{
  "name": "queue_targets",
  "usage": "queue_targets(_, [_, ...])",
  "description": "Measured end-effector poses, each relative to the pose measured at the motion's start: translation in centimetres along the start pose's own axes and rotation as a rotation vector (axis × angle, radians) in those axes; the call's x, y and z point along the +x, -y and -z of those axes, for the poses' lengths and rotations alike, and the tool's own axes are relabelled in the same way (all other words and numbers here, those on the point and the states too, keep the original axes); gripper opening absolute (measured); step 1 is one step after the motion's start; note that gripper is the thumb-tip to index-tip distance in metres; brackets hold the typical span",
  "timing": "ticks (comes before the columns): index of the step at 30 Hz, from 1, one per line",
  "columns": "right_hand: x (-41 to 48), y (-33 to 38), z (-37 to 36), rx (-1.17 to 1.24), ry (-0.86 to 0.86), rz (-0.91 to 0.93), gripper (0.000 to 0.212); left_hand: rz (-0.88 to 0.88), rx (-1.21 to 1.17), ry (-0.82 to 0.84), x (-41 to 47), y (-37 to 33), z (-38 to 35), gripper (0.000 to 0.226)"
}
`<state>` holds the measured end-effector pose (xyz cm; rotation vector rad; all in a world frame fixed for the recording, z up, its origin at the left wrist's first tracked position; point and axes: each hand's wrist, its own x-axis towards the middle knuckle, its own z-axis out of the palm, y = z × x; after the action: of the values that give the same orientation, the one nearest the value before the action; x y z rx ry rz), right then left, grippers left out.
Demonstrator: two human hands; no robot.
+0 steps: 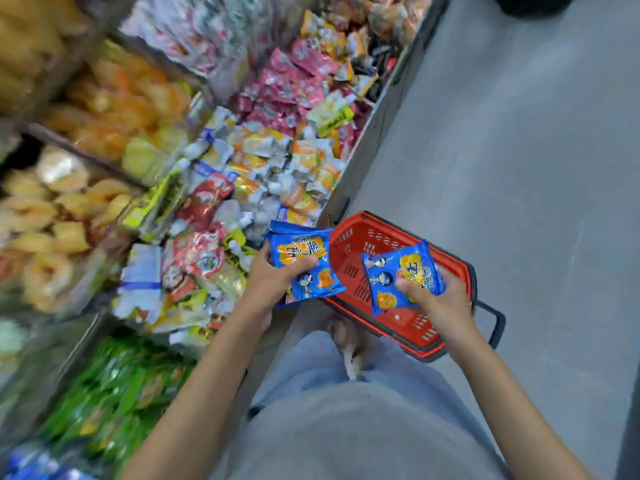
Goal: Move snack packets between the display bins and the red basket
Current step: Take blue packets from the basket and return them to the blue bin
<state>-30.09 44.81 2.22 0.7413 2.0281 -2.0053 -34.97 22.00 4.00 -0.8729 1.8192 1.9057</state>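
Observation:
My left hand (273,277) grips a blue snack packet (304,263) with orange print, held between the display bin edge and the red basket (349,237). Another blue snack packet (398,271) of the same kind is gripped by my right hand (438,299) above the basket's inside. The red basket stands on the grey floor beside the bins, and its bottom (346,268) shows bare where it is not covered by the packets.
Display bins (349,168) run along the left, heaped with yellow-white packets (304,164), pink packets (287,84), red packets (204,202) and green packets (117,393). The basket's black handle (497,323) sticks out to the right. Grey floor (519,168) stretches right of the bins.

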Motion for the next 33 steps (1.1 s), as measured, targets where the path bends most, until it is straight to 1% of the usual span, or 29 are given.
queue_targets(4, [-2.0,-0.4,-0.1,-0.095,0.22,0.018,0.015,-0.014,-0.146,-0.175,-5.5,3.3,1.6,0.032])
queue_targets(9, [-5.1,-1.0,-1.1,-0.223,0.565,0.018,0.017,0.05,-0.439,-0.414,-14.4,9.4,3.6,0.027])
queue_targets(12, [-7.3,-1.3,-3.3,-0.356,0.779,0.045,0.017,0.069,-0.586,-0.57,-19.8,13.5,5.0,0.031])
queue_targets(17, [-12.7,-2.8,-8.0,-0.52,1.067,0.035,0.018,0.069,-0.816,-0.846,-28.3,20.2,6.5,0.039])
queue_targets(19, [-15.2,-3.8,-9.7,-0.587,1.162,0.061,0.018,0.08,-0.9,-0.936,-31.4,22.8,6.9,0.037])
queue_targets(22, [-19.0,-5.5,-11.8,-0.673,1.275,0.076,0.019,0.099,-0.98,-1.037,-35.6,26.3,7.7,0.03])
queue_targets(25, [-23.1,-7.7,-13.6,-0.72,1.337,0.079,0.019,0.112,-1.025,-1.088,-39.2,29.5,9.1,0.042])
queue_targets(27, [-26.1,-9.3,-14.5,-0.731,1.363,0.084,0.019,0.104,-1.05,-1.107,-41.4,31.4,10.4,0.044])
queue_targets(29, [-29.1,-11.0,-15.2,-0.727,1.367,0.067,0.019,0.081,-1.076,-1.116,-43.5,33.2,12.1,0.04])
queue_targets(33, [-34.3,-14.2,-16.1,-0.723,1.371,0.017,0.019,0.07,-1.067,-1.08,-46.8,36.6,15.4,0.038])
